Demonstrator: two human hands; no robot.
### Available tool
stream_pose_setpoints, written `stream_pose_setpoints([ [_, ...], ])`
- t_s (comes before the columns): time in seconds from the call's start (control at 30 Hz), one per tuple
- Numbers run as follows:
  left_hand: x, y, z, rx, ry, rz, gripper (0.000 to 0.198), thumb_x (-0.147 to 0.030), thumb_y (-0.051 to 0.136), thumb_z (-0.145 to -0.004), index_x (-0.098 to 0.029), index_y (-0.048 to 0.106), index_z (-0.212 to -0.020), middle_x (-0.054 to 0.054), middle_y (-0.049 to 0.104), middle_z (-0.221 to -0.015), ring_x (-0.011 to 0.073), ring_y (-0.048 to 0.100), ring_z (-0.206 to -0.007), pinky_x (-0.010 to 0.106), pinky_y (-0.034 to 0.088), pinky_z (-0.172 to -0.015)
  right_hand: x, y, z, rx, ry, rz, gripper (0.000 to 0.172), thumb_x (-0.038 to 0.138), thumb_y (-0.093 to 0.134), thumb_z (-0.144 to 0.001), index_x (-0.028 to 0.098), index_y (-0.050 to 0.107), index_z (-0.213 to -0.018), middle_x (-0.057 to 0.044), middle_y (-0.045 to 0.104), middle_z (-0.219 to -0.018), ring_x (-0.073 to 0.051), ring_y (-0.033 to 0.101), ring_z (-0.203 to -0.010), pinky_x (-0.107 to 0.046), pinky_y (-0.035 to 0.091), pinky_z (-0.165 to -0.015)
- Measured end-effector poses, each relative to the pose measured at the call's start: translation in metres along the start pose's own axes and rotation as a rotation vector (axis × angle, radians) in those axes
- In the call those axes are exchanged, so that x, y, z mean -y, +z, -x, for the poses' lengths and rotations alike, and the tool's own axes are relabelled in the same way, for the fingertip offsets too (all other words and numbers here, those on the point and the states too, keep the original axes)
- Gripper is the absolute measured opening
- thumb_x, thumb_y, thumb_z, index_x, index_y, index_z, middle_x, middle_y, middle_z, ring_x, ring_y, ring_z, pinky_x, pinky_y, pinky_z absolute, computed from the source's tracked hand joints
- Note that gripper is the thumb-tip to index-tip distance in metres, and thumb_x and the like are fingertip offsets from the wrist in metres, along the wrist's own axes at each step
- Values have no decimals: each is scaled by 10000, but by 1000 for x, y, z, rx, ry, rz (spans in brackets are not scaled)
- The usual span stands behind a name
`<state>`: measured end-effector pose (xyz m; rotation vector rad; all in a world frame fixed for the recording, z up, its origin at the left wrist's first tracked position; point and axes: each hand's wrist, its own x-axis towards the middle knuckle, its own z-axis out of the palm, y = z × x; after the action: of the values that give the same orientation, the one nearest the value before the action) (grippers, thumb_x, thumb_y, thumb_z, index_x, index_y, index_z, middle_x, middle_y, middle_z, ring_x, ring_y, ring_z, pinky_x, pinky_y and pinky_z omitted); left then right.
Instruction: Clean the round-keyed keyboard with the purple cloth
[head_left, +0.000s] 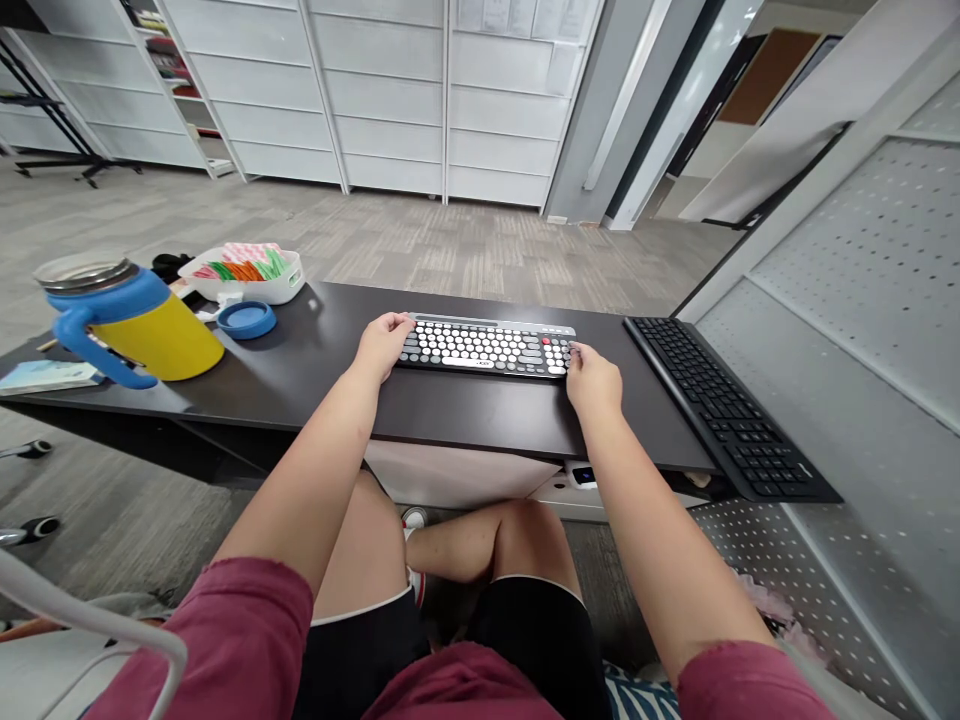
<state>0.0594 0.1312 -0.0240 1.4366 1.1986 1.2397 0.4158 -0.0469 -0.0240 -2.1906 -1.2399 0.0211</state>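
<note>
A grey and black keyboard [484,345] with round white and grey keys and one red key lies across the middle of the dark desk [480,413]. My left hand [383,343] grips its left end, fingers closed at the top left corner. At the right end, my right hand [592,376] holds the edge beside the number keys, its fingers pinched together. Both hands rest at desk level. The undersides of the fingers are hidden.
A black keyboard [724,405] lies slanted along the desk's right edge, beside a perforated panel [885,250]. On the left stand a yellow and blue mug [161,325], a blue lid [247,319] and a white basket [289,285] of colourful packets. A booklet [49,376] lies far left.
</note>
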Motion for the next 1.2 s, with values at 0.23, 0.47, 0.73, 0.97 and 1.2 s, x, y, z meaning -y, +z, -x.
stream_pose_setpoints([
  [0.23,-5,1,3,4,-3,1,199,-398,852,-838,-232,742,-828,106,797,-1374,311,691,-1352,442,462,-1227,19,8,10,134,-244,204,542,236,408,-1057,223,704,-1510,-164,712,-1527,-348,705,-1284,-468,551,-1032],
  [0.47,-2,0,2,-6,-2,-11,154,-370,831,-844,-229,767,-846,118,769,-1443,304,706,-1328,448,466,-1226,23,6,15,162,-328,231,496,294,420,-1095,283,718,-1491,-117,795,-1383,-333,751,-1162,-424,559,-927],
  [0.73,5,1,-3,-39,28,-36,152,-381,829,-833,-246,759,-850,95,795,-1366,289,687,-1372,459,433,-1260,22,6,14,153,-313,217,480,338,416,-1117,302,733,-1476,-99,841,-1237,-317,756,-1032,-405,542,-884],
  [0.97,1,0,-2,-30,20,-57,164,-388,825,-843,-235,770,-862,104,806,-1337,292,701,-1344,441,463,-1224,24,4,14,156,-319,201,436,320,452,-1127,311,742,-1453,-92,840,-1235,-308,757,-1052,-383,532,-901],
  [1.2,0,1,-2,-26,4,-56,158,-372,831,-840,-227,770,-856,99,788,-1400,293,702,-1319,412,470,-1199,26,0,15,167,-313,194,428,317,455,-1125,307,753,-1432,-78,849,-1193,-298,750,-994,-368,516,-854],
])
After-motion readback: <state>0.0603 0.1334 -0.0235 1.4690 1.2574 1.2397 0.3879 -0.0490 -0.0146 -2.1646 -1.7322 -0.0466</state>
